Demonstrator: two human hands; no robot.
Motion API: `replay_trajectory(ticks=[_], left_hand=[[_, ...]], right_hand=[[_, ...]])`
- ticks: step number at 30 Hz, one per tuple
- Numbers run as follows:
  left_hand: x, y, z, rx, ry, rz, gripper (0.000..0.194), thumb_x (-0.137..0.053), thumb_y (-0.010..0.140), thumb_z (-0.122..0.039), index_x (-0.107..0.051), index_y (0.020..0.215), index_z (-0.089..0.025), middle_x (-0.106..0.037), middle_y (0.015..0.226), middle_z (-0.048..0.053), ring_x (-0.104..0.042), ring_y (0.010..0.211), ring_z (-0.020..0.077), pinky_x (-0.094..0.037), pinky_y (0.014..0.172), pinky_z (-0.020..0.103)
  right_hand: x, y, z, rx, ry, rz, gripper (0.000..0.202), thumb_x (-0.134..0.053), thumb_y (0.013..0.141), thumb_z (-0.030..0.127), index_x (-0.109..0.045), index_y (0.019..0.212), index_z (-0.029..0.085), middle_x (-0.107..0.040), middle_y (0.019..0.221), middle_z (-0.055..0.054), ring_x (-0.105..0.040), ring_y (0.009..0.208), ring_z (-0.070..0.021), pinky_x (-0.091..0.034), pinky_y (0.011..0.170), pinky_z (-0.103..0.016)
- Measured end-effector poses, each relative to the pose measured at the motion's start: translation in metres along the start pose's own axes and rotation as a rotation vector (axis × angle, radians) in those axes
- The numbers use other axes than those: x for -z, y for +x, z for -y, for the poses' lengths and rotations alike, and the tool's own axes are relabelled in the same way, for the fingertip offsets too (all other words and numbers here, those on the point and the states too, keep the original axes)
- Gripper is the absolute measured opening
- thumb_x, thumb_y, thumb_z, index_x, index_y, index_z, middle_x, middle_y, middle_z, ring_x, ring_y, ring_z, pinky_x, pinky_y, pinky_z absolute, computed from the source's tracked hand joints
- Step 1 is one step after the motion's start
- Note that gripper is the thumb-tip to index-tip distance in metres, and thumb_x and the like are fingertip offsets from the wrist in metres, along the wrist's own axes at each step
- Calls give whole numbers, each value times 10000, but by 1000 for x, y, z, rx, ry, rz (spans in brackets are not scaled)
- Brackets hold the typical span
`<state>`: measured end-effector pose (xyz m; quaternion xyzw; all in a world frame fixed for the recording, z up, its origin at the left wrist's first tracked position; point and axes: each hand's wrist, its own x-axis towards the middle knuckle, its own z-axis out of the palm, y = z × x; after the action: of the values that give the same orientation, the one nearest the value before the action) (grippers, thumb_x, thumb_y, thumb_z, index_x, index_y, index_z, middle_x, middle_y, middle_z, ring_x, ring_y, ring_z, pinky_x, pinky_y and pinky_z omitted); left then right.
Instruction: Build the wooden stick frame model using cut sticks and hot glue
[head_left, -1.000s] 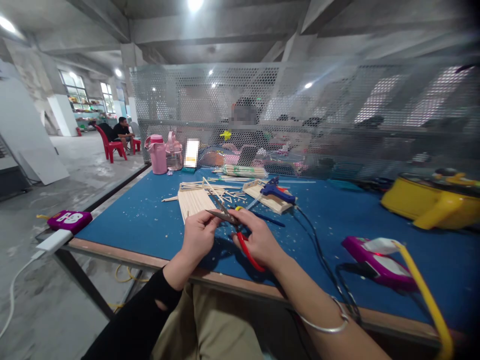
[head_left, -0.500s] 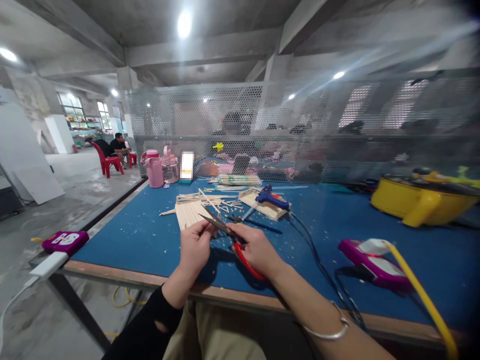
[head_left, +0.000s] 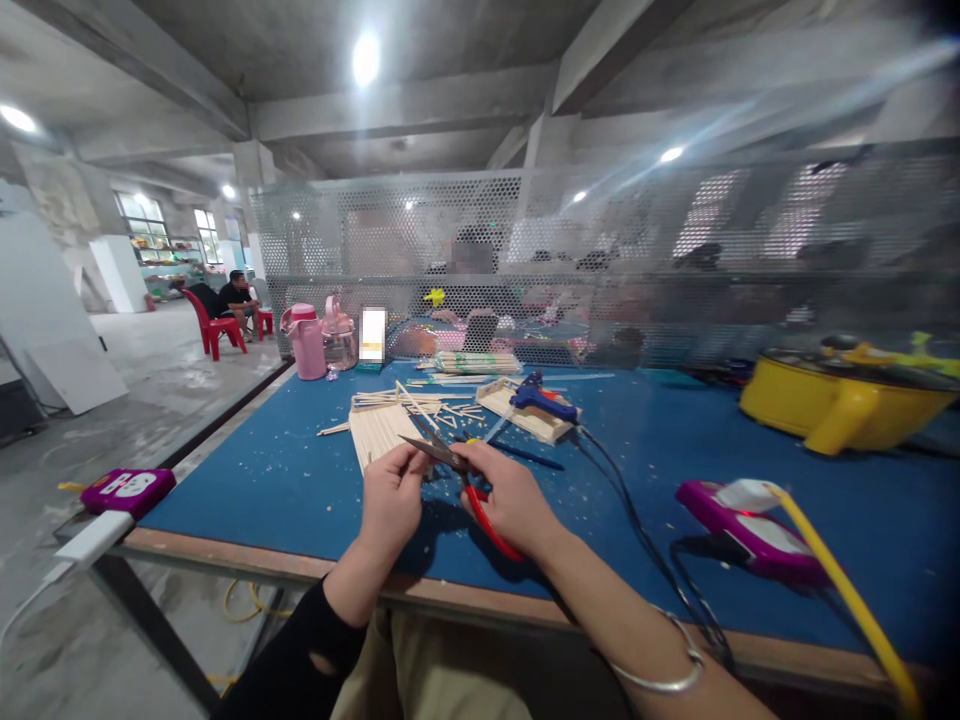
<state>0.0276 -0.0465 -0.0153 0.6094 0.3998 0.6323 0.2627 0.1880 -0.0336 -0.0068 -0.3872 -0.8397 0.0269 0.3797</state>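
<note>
- Grips red-handled scissors [head_left: 448,457] in the right hand [head_left: 510,495], above the desk [head_left: 300,490].
- Pinches thumb and forefinger of the left hand [head_left: 394,495] together by the blades; cannot tell on what.
- Just beyond: pale stick panel [head_left: 381,430].

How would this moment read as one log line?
left hand: pinched beside blades, contents unclear | right hand: holding red-handled scissors | beyond: wooden-stick panel, blue glue gun | surface: blue tabletop

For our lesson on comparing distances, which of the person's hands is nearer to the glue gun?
Right. The right hand is just on the near side of the glue gun; the left hand is farther off, to its near left.
</note>
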Motion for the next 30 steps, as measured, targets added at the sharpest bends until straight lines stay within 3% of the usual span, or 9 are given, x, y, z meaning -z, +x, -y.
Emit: replay_trajectory(ticks=[5, 30], left_hand=[[0, 0, 5, -3, 61, -51, 209, -507, 789, -228, -692, 833, -140, -708, 741, 33, -626, 717, 162, -457, 676, 235], [-1, -3, 3, -95, 10, -7, 178, -522, 795, -206, -694, 788, -160, -712, 748, 29, -635, 712, 151, -475, 686, 232]], right_hand=[[1, 0, 0, 27, 25, 1, 459, -520, 604, 114, -563, 1055, 185, -608, 913, -71, -571, 847, -211, -472, 759, -342], [-2, -1, -2, 42, 183, 51, 468, -514, 606, 83, -557, 1064, 167, -599, 943, -77, -577, 865, -194, -474, 791, -335]])
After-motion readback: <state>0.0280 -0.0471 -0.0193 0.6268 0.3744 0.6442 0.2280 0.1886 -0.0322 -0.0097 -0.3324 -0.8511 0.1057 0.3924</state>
